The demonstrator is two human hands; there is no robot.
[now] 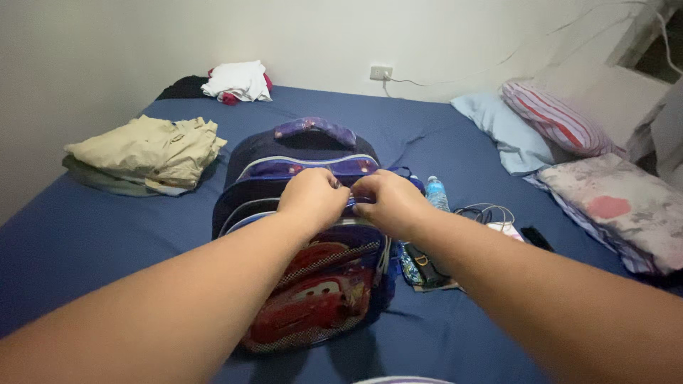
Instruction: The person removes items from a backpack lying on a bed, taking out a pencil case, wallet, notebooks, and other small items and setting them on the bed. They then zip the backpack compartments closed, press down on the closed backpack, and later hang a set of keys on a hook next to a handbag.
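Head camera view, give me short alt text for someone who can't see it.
Two bare hands, left hand and right hand, meet at the top of a dark blue fabric backpack with a red car picture lying on a blue-sheeted bed. Folded beige clothes lie left, pillows right.

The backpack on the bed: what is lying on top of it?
Both hands, left hand and right hand, rest on the backpack. They cover the zipper part beneath them, so nothing there can be seen.
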